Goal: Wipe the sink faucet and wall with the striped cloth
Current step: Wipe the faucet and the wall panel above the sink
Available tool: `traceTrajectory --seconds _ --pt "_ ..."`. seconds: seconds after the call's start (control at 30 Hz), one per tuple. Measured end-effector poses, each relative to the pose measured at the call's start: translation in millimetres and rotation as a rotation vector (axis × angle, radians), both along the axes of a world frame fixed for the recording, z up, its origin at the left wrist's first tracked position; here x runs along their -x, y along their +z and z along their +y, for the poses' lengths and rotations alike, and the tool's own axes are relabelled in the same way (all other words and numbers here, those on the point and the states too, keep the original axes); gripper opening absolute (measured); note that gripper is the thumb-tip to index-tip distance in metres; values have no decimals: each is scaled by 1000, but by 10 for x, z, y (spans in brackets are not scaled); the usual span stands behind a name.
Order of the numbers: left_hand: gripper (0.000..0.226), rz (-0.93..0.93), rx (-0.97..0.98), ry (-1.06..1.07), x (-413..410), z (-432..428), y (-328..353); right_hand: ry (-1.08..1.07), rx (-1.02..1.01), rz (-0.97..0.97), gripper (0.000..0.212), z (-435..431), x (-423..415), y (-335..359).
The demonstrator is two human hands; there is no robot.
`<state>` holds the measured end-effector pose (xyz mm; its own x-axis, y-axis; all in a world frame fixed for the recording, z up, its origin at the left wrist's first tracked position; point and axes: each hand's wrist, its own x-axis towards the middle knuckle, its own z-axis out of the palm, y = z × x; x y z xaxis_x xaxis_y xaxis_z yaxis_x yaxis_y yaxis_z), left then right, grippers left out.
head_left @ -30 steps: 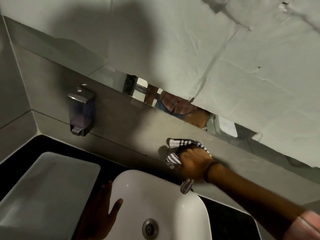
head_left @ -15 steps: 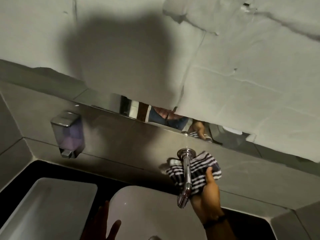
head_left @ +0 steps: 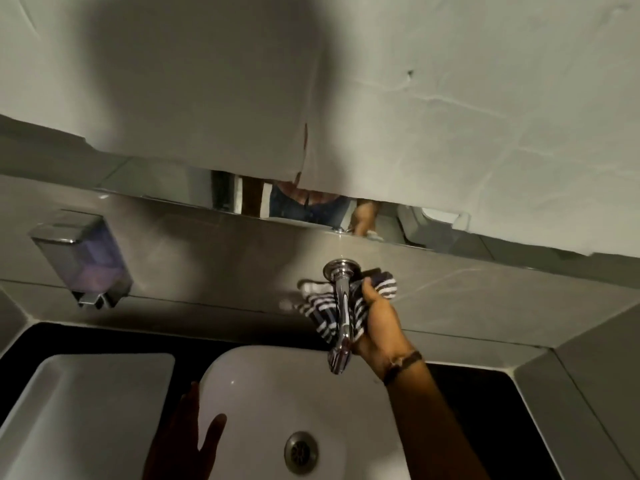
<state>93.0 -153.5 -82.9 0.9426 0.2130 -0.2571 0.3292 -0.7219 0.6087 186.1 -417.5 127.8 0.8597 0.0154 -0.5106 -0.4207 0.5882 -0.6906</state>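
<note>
Two hands in view, one per side. Far left: clear wall-mounted soap dispenser [head_left: 82, 260] with purple liquid, fixed to the grey tiled wall [head_left: 214, 258]. Below it a white rectangular basin [head_left: 86, 407] sits in the black counter [head_left: 485, 386]. Left hand [head_left: 180, 441] lies flat on the left rim of the white oval sink [head_left: 277, 375], fingers [head_left: 207, 434] spread, holding nothing. Round metal drain [head_left: 300, 452] at the sink's centre. Chrome wall-mounted faucet [head_left: 341, 310] juts from the wall above the sink's back edge. Navy-and-white striped cloth [head_left: 320, 311] is bunched behind and around the spout, touching it and the wall. Right hand [head_left: 379, 323] grips the cloth from the right, fingers closed on it, thumb up near the faucet base. Dark wristband [head_left: 403, 365] on the right wrist. White crumpled sheet [head_left: 450, 116] covers most of the mirror above.
</note>
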Motion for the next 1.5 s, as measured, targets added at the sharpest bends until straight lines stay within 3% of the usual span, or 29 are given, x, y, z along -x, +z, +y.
traceTrajectory --seconds 0.07,0.1,0.13,0.2,0.27,0.33,0.4,0.5,0.6,0.73,0.83,1.03,1.1,1.27,1.4,1.5 --pt "89 -9 0 0 14 -4 11 19 735 -135 40 87 173 98" --pt "89 -13 2 1 21 -8 16 156 1061 -237 49 129 274 140" --pt "90 -12 11 3 27 -6 23 353 1330 -296 74 162 344 138" --pt "92 5 23 -2 23 5 42 512 1598 -278 101 281 434 132" --pt "95 5 32 3 5 7 47 390 1621 -292 78 389 466 111" --pt "96 -2 47 -4 -1 10 34 108 1619 -278 45 446 393 77" --pt "93 1 60 -7 18 19 24 -29 1553 -141 33 456 202 60" --pt "91 -31 61 -3 54 32 25 13 1467 64 49 491 -58 134" --pt "89 -51 67 -3 92 11 33 27 1481 135 66 509 -207 203" --pt "87 -48 76 0 73 28 40 28 1497 195 24 482 98 81" --pt "88 -32 76 -11 52 14 55 21 1703 27 30 500 445 -63" --pt "86 -47 93 -31 104 42 19 154 1493 243 42 447 -214 309" --pt "89 -48 85 -24 99 42 17 139 1535 220 44 453 -147 242" --pt "90 -47 94 -36 112 46 7 14 1673 25 29 472 438 -93" --pt "86 -56 79 -71 136 66 -9 154 1608 158 27 419 -78 152" --pt "86 -47 100 -80 135 74 -21 116 1509 181 43 386 -222 151"
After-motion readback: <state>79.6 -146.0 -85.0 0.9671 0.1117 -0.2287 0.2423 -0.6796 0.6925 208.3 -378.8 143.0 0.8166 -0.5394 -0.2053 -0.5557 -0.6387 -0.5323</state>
